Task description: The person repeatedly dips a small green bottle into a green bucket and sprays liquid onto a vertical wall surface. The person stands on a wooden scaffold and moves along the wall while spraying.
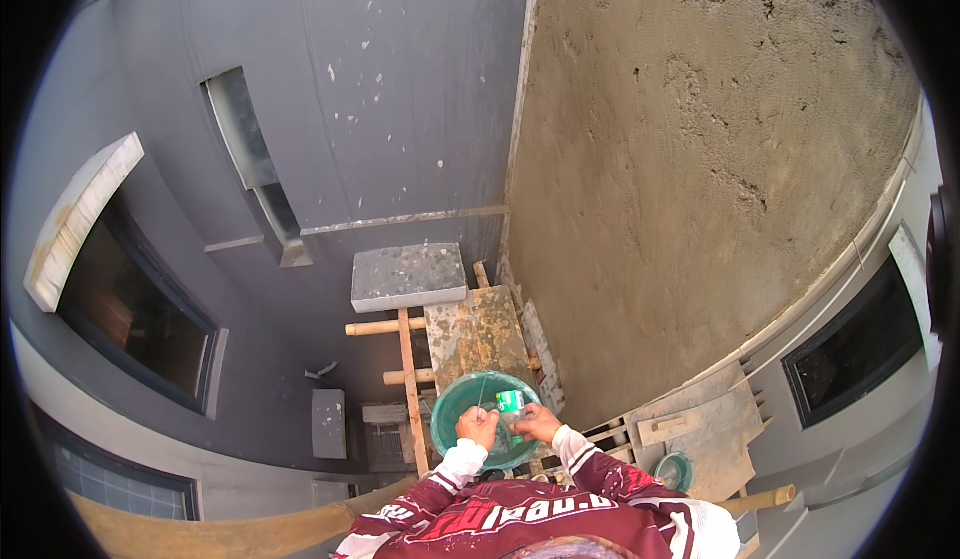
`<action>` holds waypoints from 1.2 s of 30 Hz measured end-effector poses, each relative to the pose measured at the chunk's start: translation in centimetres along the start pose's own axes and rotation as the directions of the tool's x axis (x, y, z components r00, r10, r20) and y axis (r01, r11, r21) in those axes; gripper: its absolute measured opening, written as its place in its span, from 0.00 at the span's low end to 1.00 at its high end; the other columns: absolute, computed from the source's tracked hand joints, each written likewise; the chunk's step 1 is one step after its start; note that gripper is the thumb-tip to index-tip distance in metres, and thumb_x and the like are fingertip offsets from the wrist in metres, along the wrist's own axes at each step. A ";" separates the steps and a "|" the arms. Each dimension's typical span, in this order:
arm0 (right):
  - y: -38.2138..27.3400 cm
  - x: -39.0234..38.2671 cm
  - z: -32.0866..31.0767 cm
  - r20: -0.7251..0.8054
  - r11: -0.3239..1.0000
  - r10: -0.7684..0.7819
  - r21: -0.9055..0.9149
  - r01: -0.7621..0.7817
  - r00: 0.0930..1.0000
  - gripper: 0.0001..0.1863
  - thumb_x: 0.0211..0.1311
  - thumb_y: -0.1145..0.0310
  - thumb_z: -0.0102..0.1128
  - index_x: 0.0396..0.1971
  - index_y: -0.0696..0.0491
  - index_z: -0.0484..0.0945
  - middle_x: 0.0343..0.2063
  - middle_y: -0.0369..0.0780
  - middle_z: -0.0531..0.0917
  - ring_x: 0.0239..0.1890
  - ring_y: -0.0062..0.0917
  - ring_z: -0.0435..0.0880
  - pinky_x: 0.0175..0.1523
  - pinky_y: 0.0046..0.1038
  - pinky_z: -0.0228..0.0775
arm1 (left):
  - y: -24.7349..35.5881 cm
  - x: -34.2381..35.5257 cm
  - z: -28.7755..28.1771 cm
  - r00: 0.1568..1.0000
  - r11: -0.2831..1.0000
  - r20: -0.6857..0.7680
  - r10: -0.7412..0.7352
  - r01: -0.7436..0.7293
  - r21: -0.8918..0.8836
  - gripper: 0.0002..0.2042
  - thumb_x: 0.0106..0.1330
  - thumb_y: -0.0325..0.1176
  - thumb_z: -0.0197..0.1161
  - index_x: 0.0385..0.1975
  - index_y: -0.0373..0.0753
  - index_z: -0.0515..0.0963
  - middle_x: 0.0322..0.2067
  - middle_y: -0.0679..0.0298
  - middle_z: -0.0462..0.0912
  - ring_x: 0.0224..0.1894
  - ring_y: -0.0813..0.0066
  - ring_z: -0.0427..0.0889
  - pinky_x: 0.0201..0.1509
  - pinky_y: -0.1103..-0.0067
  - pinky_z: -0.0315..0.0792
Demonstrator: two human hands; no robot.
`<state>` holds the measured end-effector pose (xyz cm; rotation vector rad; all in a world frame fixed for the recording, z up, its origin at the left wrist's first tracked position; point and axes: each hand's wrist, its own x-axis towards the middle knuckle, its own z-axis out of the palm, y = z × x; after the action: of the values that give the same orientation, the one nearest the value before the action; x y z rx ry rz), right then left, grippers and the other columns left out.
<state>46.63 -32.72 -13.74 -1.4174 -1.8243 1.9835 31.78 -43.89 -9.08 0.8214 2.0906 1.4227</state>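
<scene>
Both of my hands are over a green plastic bucket [452, 395], which stands on a stained board [470, 329]. My left hand [478, 426] is closed, with a thin pale strand rising from near its fingers; what exactly it grips is too small to make out. My right hand [536, 423] is closed on a small green-and-white packet [509, 402] beside the left one. The lower inside of the bucket is partly hidden by my hands and sleeves.
Bamboo poles [370, 327] and wooden planks form scaffolding beside a grey block [407, 274]. A small green container [673, 469] sits on boards [715, 419] at right. A bamboo pole [220, 524] crosses lower left. A grey wall [420, 89] and a plastered wall [680, 209] surround me.
</scene>
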 end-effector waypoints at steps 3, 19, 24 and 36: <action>-6.2 2.6 -5.1 -0.082 1.000 -0.016 -0.015 0.015 0.996 0.19 0.44 0.62 0.69 0.33 0.58 0.77 0.23 0.38 0.80 0.20 0.20 0.77 0.23 0.23 0.71 | -0.7 -0.4 -1.3 0.998 1.000 -0.056 -0.007 0.008 0.006 0.15 0.49 0.36 0.66 0.14 0.34 0.67 0.13 0.58 0.71 0.16 0.67 0.69 0.24 0.71 0.66; -33.9 -0.7 -9.8 0.014 0.700 -0.676 -0.301 0.648 0.737 0.24 0.48 0.66 0.66 0.45 0.59 0.74 0.34 0.40 0.81 0.34 0.21 0.80 0.38 0.23 0.73 | -0.8 0.8 -4.5 0.964 0.976 -0.267 -0.021 -0.038 -0.214 0.16 0.52 0.33 0.64 0.12 0.35 0.65 0.10 0.65 0.66 0.15 0.78 0.62 0.20 0.75 0.61; -16.4 1.1 -0.9 0.394 0.739 -0.238 -0.520 0.429 0.888 0.29 0.42 0.61 0.68 0.45 0.60 0.72 0.36 0.46 0.81 0.38 0.32 0.79 0.45 0.31 0.71 | 1.5 0.8 -3.9 0.980 0.972 -0.196 0.014 -0.059 -0.226 0.16 0.52 0.34 0.64 0.12 0.34 0.66 0.11 0.64 0.69 0.16 0.80 0.63 0.20 0.74 0.61; -2.0 6.4 2.9 -0.148 0.310 -0.096 -0.944 -0.111 0.984 0.22 0.58 0.57 0.49 0.51 0.49 0.68 0.43 0.43 0.80 0.48 0.36 0.78 0.47 0.42 0.68 | 9.5 -2.5 -1.3 0.977 0.980 0.137 0.165 -0.147 -0.131 0.16 0.54 0.35 0.64 0.13 0.36 0.65 0.10 0.67 0.65 0.16 0.82 0.60 0.19 0.78 0.59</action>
<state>40.13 -30.33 -16.04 -1.6536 -3.0633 0.4682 34.61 -43.87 0.39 1.0285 1.8459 1.5032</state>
